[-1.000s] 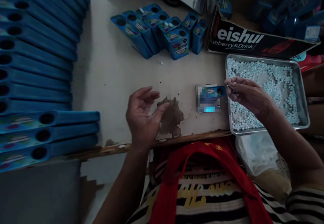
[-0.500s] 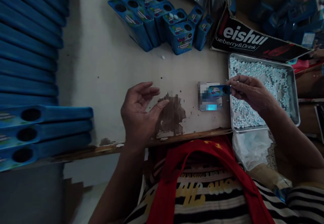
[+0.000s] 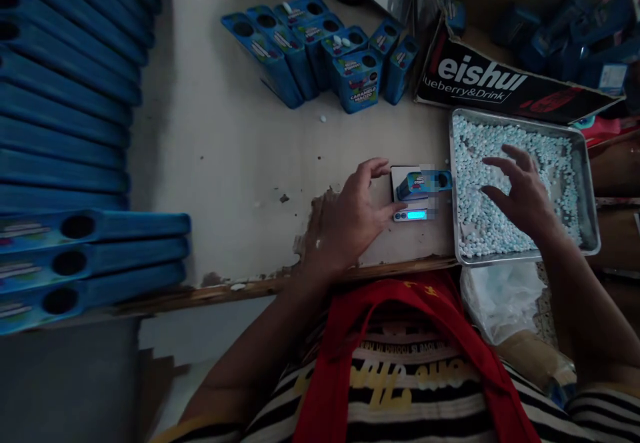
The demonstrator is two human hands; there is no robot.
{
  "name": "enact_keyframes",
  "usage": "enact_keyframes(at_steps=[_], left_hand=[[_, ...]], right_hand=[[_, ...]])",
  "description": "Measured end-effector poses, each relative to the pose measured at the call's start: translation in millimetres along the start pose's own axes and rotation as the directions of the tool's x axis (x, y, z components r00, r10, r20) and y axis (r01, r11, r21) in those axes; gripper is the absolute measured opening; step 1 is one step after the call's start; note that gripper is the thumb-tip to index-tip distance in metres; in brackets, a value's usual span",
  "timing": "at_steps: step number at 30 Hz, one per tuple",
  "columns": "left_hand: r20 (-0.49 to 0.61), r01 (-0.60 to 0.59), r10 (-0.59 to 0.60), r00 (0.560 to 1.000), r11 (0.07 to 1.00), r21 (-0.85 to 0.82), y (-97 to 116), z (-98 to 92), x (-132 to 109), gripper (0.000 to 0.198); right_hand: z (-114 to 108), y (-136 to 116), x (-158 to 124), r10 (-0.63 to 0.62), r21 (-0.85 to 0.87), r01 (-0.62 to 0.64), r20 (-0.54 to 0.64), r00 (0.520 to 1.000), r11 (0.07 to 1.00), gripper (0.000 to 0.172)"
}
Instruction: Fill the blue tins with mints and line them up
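A small digital scale (image 3: 407, 207) with a lit blue display stands near the table's front edge. On it rests a blue candy box (image 3: 413, 186) with a round dark hole in its top. My left hand (image 3: 361, 211) is open at the scale's left side, thumb and fingers apart around the near end of the box; whether it touches is unclear. Over a metal tray (image 3: 456, 229) of pale blue and white candies (image 3: 480, 216), my right hand (image 3: 523, 193) hangs open with its fingers spread and nothing in them.
Several blue candy boxes (image 3: 357, 83) stand at the back, a few loose candies on top. Rows of the same boxes (image 3: 125, 239) line the left side. A black printed carton (image 3: 500, 86) holding more boxes sits behind the tray. One candy (image 3: 323, 119) lies on the table.
My right hand has let go of the candy box, which now rests on the scale, and has moved right over the tray. My left hand has moved right, up to the scale.
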State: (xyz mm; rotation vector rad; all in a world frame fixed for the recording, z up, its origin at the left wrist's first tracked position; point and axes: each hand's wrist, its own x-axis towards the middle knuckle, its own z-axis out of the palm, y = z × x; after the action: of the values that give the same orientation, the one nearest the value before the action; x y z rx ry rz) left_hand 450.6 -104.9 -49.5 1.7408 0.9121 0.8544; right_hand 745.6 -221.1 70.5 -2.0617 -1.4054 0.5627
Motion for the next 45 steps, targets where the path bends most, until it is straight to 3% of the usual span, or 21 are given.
enact_keyframes(at_steps=[2, 5, 7, 9, 11, 13, 15, 17, 20, 22, 26, 28, 34, 38, 42, 45], left_hand=[[0.025, -0.019, 0.019, 1.0, 1.0, 0.024, -1.5, 14.7, 5.7, 0.065], [0.107, -0.162, 0.157, 0.982, 0.986, 0.044, 2.4, 30.5, 15.0, 0.043], [0.185, -0.372, 0.348, 0.919, 0.921, 0.117, 9.8, 32.3, 19.2, 0.037], [0.262, -0.569, 0.513, 0.817, 0.79, 0.229, 17.2, 28.8, 22.0, 0.039], [0.304, -0.652, 0.577, 0.758, 0.69, 0.314, 21.0, 24.1, 24.8, 0.039], [0.284, -0.623, 0.555, 0.782, 0.701, 0.347, 20.4, 21.5, 27.7, 0.037], [0.223, -0.551, 0.504, 0.835, 0.766, 0.332, 17.7, 21.7, 29.2, 0.037], [0.159, -0.489, 0.463, 0.872, 0.821, 0.293, 15.9, 23.1, 27.5, 0.038], [0.12, -0.459, 0.444, 0.888, 0.846, 0.272, 17.7, 23.6, 20.5, 0.036], [0.125, -0.509, 0.496, 0.859, 0.804, 0.307, 21.1, 21.5, 16.4, 0.035], [0.199, -0.646, 0.633, 0.748, 0.625, 0.439, 24.0, 13.2, 18.7, 0.04], [0.237, -0.66, 0.636, 0.734, 0.585, 0.472, 20.2, 9.7, 24.6, 0.042], [0.184, -0.606, 0.61, 0.771, 0.613, 0.507, 2.9, 6.1, 31.6, 0.041], [0.145, -0.635, 0.661, 0.736, 0.6, 0.486, 3.6, 5.2, 22.6, 0.05], [0.135, -0.613, 0.629, 0.765, 0.647, 0.453, 3.7, 3.9, 18.1, 0.058], [0.131, -0.605, 0.624, 0.77, 0.651, 0.458, -0.4, 3.3, 17.6, 0.058]], right_hand=[[11.9, 13.2, -6.6, 0.088, 0.193, -0.084, -0.009, 0.996, 0.978, 0.047], [42.5, 20.6, -13.8, 0.292, 0.613, -0.276, 0.077, 0.953, 0.74, 0.043], [62.2, 18.1, -16.7, 0.361, 0.757, -0.359, 0.174, 0.916, 0.546, 0.044], [75.7, 12.1, -18.4, 0.354, 0.831, -0.427, 0.303, 0.885, 0.356, 0.045], [82.6, 5.9, -18.6, 0.31, 0.86, -0.472, 0.403, 0.861, 0.194, 0.044], [84.9, 1.7, -17.6, 0.283, 0.87, -0.485, 0.445, 0.85, 0.09, 0.037], [85.2, 0.5, -15.5, 0.278, 0.876, -0.481, 0.452, 0.847, 0.042, 0.027], [84.9, 1.6, -12.5, 0.271, 0.877, -0.478, 0.449, 0.852, 0.052, 0.018], [83.1, 3.1, -7.0, 0.273, 0.861, -0.495, 0.451, 0.85, 0.117, 0.015], [81.0, 1.7, -3.9, 0.293, 0.85, -0.508, 0.456, 0.841, 0.136, 0.016], [80.8, -6.0, -0.2, 0.253, 0.868, -0.481, 0.441, 0.861, 0.121, 0.022], [85.3, -9.0, 2.3, 0.235, 0.881, -0.462, 0.429, 0.872, 0.104, 0.023], [100.0, -8.6, 17.0, 0.262, 0.854, -0.512, 0.474, 0.841, 0.097, 0.024], [98.2, -11.3, 22.8, 0.177, 0.834, -0.522, 0.495, 0.851, 0.178, 0.014], [101.0, -14.0, 25.4, 0.123, 0.842, -0.484, 0.468, 0.875, 0.241, 0.01], [110.1, -12.5, 28.7, 0.184, 0.843, -0.475, 0.441, 0.879, 0.251, 0.006]])
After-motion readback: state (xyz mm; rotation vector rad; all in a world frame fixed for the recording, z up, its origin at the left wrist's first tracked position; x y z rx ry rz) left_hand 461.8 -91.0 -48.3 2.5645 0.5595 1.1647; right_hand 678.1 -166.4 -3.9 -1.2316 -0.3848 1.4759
